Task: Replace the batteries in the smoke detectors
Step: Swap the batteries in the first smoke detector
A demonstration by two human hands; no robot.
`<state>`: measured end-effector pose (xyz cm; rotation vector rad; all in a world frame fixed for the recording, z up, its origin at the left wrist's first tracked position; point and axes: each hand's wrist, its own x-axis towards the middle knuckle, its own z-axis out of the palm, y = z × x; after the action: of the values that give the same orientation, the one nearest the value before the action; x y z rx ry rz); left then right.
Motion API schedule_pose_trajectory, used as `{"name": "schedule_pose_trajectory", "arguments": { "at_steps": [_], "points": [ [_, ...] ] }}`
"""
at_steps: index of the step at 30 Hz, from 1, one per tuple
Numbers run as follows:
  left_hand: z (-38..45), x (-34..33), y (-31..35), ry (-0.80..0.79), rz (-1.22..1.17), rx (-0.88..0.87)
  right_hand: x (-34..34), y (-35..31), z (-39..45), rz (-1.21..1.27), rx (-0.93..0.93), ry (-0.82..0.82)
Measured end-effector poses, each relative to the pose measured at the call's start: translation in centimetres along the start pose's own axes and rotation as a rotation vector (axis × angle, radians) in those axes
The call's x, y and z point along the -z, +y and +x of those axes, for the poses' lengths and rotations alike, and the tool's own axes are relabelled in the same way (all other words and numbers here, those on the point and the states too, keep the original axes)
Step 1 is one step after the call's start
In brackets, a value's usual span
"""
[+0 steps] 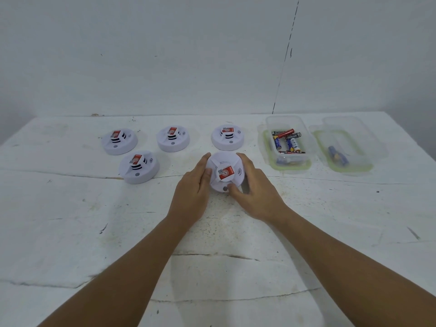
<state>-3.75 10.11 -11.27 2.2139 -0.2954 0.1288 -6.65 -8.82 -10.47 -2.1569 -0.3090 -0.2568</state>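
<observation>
Head view, held detector: a white round smoke detector (225, 171) with a red label on its top sits on the table, between the person's two hands.
Head view, left hand: the left hand (193, 188) lies against the detector's left side, fingers nearly straight and together along the rim, thumb resting up on the top face; whether it grips or only steadies the detector cannot be told.
Head view, right hand: the right hand (256, 191) cups the detector's right side, fingers curled round the rim and thumb pressed on the near edge beside a small grey button; it is grasping the detector.
Head view, beyond the left hand: one more detector (138, 166) lies to the left of that hand, well apart from it.
Head view, far row: three detectors stand beyond the hands, the left one (119, 140), the middle one (173, 138) and the right one (228, 137); the right one is just beyond the held detector, near the fingertips of both hands.
Head view, right of the right hand: a clear plastic box with batteries (286, 143) stands to the far right of that hand, apart from it; loose batteries lie jumbled inside.
Head view, farther right: a second clear box (346, 147) holds what looks like one or two blue batteries, blurred.
Head view, surface: the white, scuffed and cracked table (70, 220) carries everything; nothing lies between the forearms and the held detector.
</observation>
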Motion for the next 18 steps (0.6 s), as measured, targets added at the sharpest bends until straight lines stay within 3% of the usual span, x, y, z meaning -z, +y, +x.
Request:
{"name": "schedule_pose_trajectory", "arguments": {
  "at_steps": [18],
  "points": [
    [0.05, 0.00, 0.17, -0.002, 0.008, -0.010, -0.05, -0.08, -0.04, 0.003, -0.016, -0.011]
  ]
}}
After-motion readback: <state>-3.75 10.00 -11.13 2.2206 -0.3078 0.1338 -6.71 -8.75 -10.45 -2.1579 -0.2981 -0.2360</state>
